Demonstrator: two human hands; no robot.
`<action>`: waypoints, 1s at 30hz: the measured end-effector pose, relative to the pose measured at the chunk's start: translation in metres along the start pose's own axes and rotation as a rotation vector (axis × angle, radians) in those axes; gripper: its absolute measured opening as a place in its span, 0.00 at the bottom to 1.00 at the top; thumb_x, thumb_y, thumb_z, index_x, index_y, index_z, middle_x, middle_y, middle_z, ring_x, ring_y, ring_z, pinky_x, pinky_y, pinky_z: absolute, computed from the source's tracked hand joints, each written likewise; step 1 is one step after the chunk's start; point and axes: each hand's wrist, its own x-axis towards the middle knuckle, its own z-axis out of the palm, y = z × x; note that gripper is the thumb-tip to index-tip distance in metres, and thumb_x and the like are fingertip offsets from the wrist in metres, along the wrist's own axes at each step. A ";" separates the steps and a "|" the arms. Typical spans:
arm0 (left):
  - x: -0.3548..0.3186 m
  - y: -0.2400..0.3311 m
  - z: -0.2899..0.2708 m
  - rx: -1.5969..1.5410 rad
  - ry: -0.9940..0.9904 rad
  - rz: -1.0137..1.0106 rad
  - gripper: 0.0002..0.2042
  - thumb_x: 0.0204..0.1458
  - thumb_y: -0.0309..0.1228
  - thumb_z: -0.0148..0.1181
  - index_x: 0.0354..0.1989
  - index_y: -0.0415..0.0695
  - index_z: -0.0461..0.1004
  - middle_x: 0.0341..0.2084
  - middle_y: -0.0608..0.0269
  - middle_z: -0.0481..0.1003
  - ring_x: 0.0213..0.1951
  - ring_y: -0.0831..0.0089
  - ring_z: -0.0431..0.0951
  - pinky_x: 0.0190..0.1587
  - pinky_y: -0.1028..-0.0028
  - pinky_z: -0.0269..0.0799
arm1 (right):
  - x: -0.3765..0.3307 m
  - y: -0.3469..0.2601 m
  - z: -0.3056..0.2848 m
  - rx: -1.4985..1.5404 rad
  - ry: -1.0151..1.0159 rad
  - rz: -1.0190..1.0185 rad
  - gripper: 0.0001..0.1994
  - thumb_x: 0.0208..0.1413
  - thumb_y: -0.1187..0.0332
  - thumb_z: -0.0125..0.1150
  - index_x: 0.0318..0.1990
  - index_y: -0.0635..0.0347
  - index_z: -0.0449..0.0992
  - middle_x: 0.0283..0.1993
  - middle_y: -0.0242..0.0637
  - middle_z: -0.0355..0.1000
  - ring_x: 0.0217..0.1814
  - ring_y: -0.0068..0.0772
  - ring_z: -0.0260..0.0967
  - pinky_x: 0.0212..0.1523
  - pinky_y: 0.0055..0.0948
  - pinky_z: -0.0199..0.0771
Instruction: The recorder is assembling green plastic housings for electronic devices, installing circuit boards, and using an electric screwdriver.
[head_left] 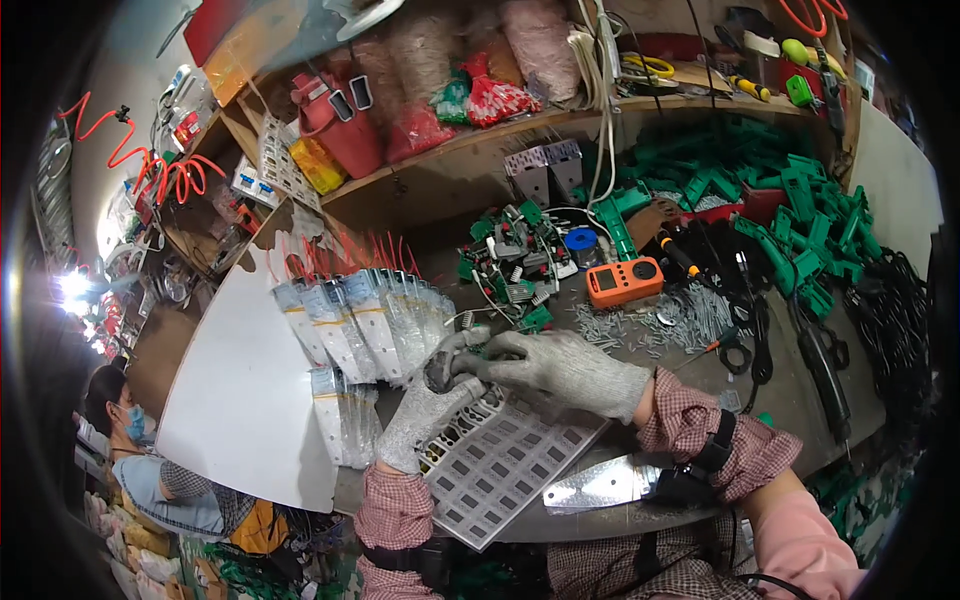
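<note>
Both my hands wear pale knit gloves with grey palms and meet over a grey-white sheet (500, 470) with rows of dark rectangles. My left hand (425, 400) is closed, its fingers curled upward. From the right, my right hand (575, 372) reaches over with thumb and fingers pinched together at the left hand's fingers. Whatever sits between them is too small or hidden to name. Just beyond the hands lies a heap of green and grey parts with wires (515, 255). Clear-bagged parts with white cards (365, 325) stand left of my left hand.
An orange multimeter (625, 283) lies beyond my right hand, by scattered screws (690, 318). Green plastic housings (800, 210) pile up at the right, near a black power screwdriver (822, 370). A shiny metal plate (602, 485) rests at the front edge. Another person (165, 480) sits at left.
</note>
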 end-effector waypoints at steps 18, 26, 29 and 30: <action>0.015 -0.065 -0.050 1.080 0.476 -0.037 0.24 0.58 0.30 0.62 0.62 0.35 0.68 0.51 0.47 0.76 0.52 0.56 0.76 0.57 0.65 0.73 | -0.010 -0.012 -0.011 -0.169 0.200 -0.059 0.19 0.51 0.73 0.62 0.52 0.54 0.75 0.56 0.38 0.67 0.57 0.44 0.71 0.57 0.41 0.76; -0.018 -0.025 0.129 0.857 -0.299 0.238 0.39 0.49 0.48 0.71 0.68 0.44 0.66 0.60 0.45 0.67 0.64 0.46 0.64 0.68 0.52 0.58 | -0.203 -0.049 -0.084 0.503 0.286 1.095 0.08 0.59 0.68 0.69 0.41 0.62 0.79 0.30 0.31 0.74 0.32 0.17 0.69 0.32 0.22 0.70; -0.041 -0.046 0.177 0.849 -0.473 0.116 0.44 0.46 0.57 0.71 0.69 0.43 0.65 0.57 0.48 0.69 0.62 0.46 0.66 0.65 0.52 0.60 | -0.222 -0.064 -0.075 0.663 0.170 1.353 0.11 0.60 0.65 0.70 0.43 0.63 0.80 0.30 0.23 0.73 0.32 0.11 0.63 0.31 0.18 0.65; -0.041 -0.053 0.184 0.887 -0.458 0.121 0.46 0.42 0.55 0.74 0.68 0.42 0.66 0.55 0.49 0.71 0.59 0.47 0.68 0.63 0.52 0.61 | -0.227 -0.067 -0.069 0.685 0.190 1.370 0.11 0.60 0.65 0.70 0.43 0.63 0.80 0.30 0.23 0.73 0.32 0.11 0.63 0.31 0.18 0.64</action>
